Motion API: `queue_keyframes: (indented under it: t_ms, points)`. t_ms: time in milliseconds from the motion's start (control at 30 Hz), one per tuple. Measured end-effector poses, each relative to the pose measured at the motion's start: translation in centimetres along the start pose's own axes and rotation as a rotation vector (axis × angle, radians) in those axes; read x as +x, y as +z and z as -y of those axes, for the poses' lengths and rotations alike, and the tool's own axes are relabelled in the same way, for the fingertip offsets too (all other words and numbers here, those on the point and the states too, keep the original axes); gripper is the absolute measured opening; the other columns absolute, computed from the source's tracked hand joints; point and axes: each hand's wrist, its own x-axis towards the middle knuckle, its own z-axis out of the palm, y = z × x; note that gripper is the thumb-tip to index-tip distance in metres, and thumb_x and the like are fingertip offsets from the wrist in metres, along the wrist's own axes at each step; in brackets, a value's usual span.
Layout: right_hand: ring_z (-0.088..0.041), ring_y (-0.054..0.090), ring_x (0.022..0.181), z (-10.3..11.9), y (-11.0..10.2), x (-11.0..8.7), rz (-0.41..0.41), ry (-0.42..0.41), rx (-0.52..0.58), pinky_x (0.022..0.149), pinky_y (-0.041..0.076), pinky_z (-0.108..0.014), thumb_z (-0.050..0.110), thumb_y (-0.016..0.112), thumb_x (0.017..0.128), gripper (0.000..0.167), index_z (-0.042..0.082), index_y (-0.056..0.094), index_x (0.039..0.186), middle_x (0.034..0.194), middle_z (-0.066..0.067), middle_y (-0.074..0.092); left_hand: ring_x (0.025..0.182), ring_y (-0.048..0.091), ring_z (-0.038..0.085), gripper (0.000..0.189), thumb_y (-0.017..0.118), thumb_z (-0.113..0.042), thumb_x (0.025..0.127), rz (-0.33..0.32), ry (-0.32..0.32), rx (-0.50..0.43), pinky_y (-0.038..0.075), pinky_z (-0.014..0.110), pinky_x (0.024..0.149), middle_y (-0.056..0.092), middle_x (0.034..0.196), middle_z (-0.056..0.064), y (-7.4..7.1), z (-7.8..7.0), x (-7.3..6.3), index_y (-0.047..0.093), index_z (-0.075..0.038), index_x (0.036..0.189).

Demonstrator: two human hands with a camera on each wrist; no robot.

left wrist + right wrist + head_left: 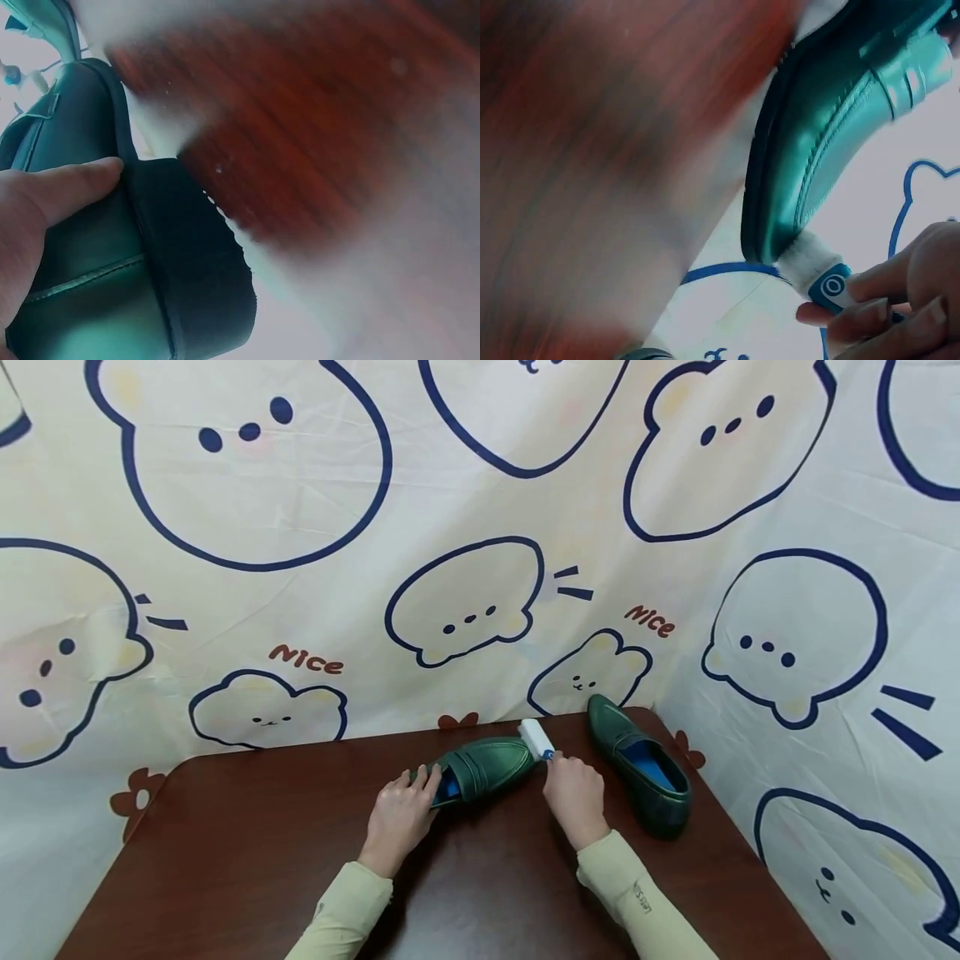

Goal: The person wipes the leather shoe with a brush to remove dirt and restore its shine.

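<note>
A green loafer (487, 767) with a blue lining is at the middle of the table, its toe pointing right. My left hand (401, 814) grips it at the heel end. In the left wrist view, my thumb (75, 187) presses on the side of the shoe, above the thick dark heel (199, 255). My right hand (576, 797) holds a small shoe brush (535, 739) with a white head and a blue-and-white handle. In the right wrist view, the brush's white bristles (808, 261) touch the toe of the loafer (832, 135).
A second green loafer (637, 767) stands right of my right hand, near the table's right edge. The dark brown table (247, 843) reaches back to a white cloth (465, 510) printed with cartoon bears, which also hangs along the sides.
</note>
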Motion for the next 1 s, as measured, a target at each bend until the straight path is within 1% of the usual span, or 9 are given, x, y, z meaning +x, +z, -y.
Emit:
queue_keyframes:
  t_ms: [67, 133, 267, 367, 467, 567, 733, 900, 1000]
  points:
    - [-0.029, 0.061, 0.053, 0.0, -0.2, 0.1, -0.015, -0.008, 0.009, 0.048, 0.053, -0.042, 0.015, 0.069, 0.099, 0.021, -0.004, 0.075, 0.106, 0.075, -0.018, 0.07, 0.099, 0.076, 0.03, 0.072, 0.093, -0.044, 0.073, 0.002, -0.003, -0.003, 0.062, 0.038, 0.081, 0.075, 0.121, 0.013, 0.0, 0.1, 0.0, 0.068, -0.01, 0.132]
    - [-0.028, 0.061, 0.054, 0.5, -0.3, 0.2, -0.015, -0.031, 0.055, 0.048, 0.053, -0.043, 0.017, 0.069, 0.099, 0.021, -0.003, 0.075, 0.106, 0.075, -0.017, 0.07, 0.099, 0.076, 0.03, 0.072, 0.093, -0.043, 0.073, 0.01, -0.004, -0.007, 0.062, 0.038, 0.081, 0.075, 0.121, 0.013, 0.0, 0.2, -0.1, 0.068, -0.01, 0.132]
    - [-0.025, 0.062, 0.056, 2.4, -0.3, -0.1, 0.0, -0.129, 0.164, 0.049, 0.053, -0.041, 0.02, 0.069, 0.1, 0.021, 0.002, 0.076, 0.108, 0.079, -0.012, 0.072, 0.099, 0.076, 0.03, 0.072, 0.093, -0.044, 0.073, 0.021, -0.005, -0.005, 0.062, 0.038, 0.08, 0.075, 0.122, 0.013, -0.1, 0.3, -0.2, 0.068, -0.01, 0.132]
    - [-0.024, 0.064, 0.057, 4.0, 0.1, -0.4, 0.0, -0.21, 0.204, 0.048, 0.052, -0.04, 0.021, 0.068, 0.101, 0.021, 0.005, 0.076, 0.111, 0.083, -0.01, 0.075, 0.099, 0.076, 0.03, 0.073, 0.093, -0.044, 0.073, 0.02, -0.008, -0.001, 0.062, 0.039, 0.08, 0.075, 0.122, 0.013, -0.2, 0.3, -0.2, 0.068, -0.011, 0.132]
    - [-0.022, 0.065, 0.059, 4.9, 0.4, -0.3, 0.004, -0.233, 0.219, 0.049, 0.052, -0.039, 0.021, 0.069, 0.1, 0.021, 0.007, 0.077, 0.113, 0.086, -0.008, 0.076, 0.1, 0.076, 0.031, 0.072, 0.093, -0.043, 0.073, 0.016, -0.013, -0.013, 0.062, 0.039, 0.08, 0.075, 0.122, 0.014, -0.3, 0.3, -0.2, 0.068, -0.011, 0.132]
    - [-0.023, 0.065, 0.059, 4.4, 0.4, -0.2, 0.018, -0.212, 0.208, 0.05, 0.052, -0.04, 0.022, 0.07, 0.1, 0.018, 0.008, 0.078, 0.109, 0.085, -0.007, 0.076, 0.101, 0.076, 0.031, 0.071, 0.093, -0.042, 0.074, 0.014, -0.011, -0.024, 0.062, 0.04, 0.081, 0.075, 0.123, 0.014, -0.3, 0.2, -0.1, 0.068, -0.01, 0.132]
    - [-0.025, 0.062, 0.056, 2.0, 0.3, -0.4, 0.044, -0.125, 0.146, 0.05, 0.052, -0.042, 0.022, 0.072, 0.098, 0.018, 0.008, 0.079, 0.107, 0.081, -0.009, 0.074, 0.101, 0.076, 0.03, 0.069, 0.092, -0.042, 0.075, 0.024, -0.006, -0.021, 0.062, 0.039, 0.083, 0.075, 0.123, 0.013, -0.3, -0.1, -0.1, 0.069, -0.011, 0.132]
    - [-0.024, 0.061, 0.057, 0.0, -0.2, -0.4, 0.07, -0.008, 0.116, 0.052, 0.054, -0.042, 0.021, 0.071, 0.098, 0.022, 0.004, 0.077, 0.111, 0.082, -0.013, 0.074, 0.101, 0.076, 0.03, 0.069, 0.092, -0.043, 0.075, 0.028, -0.009, -0.018, 0.062, 0.038, 0.083, 0.075, 0.123, 0.012, -0.4, -0.1, -0.1, 0.069, -0.012, 0.132]
    - [-0.024, 0.062, 0.059, -0.7, -0.5, -0.2, 0.076, 0.023, 0.112, 0.054, 0.055, -0.041, 0.02, 0.07, 0.099, 0.024, 0.002, 0.076, 0.114, 0.086, -0.015, 0.075, 0.101, 0.076, 0.03, 0.07, 0.093, -0.043, 0.074, 0.022, -0.009, -0.015, 0.062, 0.038, 0.082, 0.075, 0.122, 0.012, -0.3, 0.0, 0.0, 0.069, -0.011, 0.132]
